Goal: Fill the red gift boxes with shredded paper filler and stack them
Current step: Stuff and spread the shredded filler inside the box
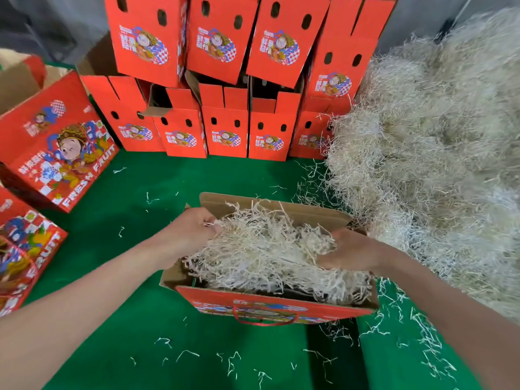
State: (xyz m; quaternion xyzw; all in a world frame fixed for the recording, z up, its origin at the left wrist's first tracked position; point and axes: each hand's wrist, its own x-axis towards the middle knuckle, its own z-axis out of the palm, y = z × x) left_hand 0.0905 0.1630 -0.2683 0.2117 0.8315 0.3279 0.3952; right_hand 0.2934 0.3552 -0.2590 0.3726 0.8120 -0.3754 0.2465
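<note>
An open red gift box [270, 306] with a red cord handle stands on the green cloth in front of me. A wad of pale shredded paper [264, 249] fills its top. My left hand [191, 229] is at the wad's left end, fingers curled into the strands. My right hand [351, 253] lies against the wad's right end, fingers bent round the strands. A big heap of the same shredded paper [427, 153] lies to the right.
Two rows of stacked red gift boxes [225, 80] stand along the back. Two closed red boxes [56, 153] lie at the left. Loose paper strands dot the green cloth [157, 249].
</note>
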